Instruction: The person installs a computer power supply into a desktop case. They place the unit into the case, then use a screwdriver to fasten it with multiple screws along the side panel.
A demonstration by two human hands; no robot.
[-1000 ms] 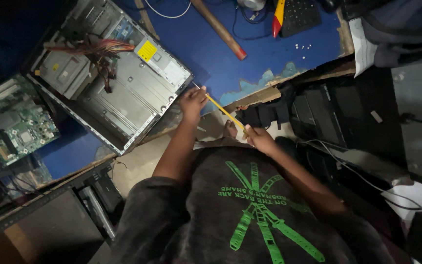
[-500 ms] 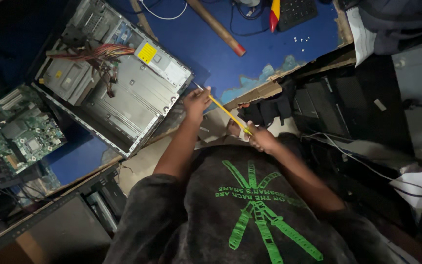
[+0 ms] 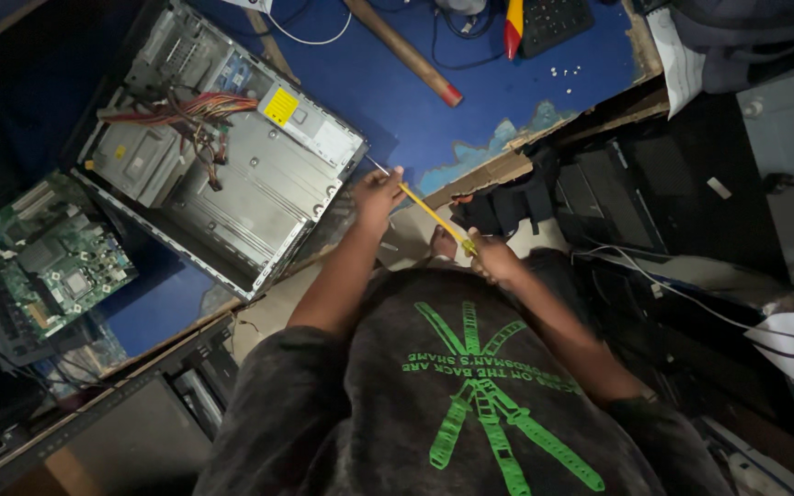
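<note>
Both grips (image 3: pixel 493 259) on yellow screwdriver (image 3: pixel 434 216)

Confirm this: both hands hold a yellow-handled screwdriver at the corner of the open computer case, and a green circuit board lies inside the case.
One thing is off. In the head view the green circuit board lies outside the open computer case, beside it. The left hand and right hand do hold the yellow-handled screwdriver.

One head camera, looking steeply down from close above the person's chest

It faces the blue surface (image 3: pixel 397 101), which fills the frame from 10 to 1 o'clock; the shirt (image 3: pixel 470 395) crowds 6 o'clock, the open computer case (image 3: pixel 232 174) sits near at 10 o'clock, and the hands (image 3: pixel 379 191) meet about centre.
</note>
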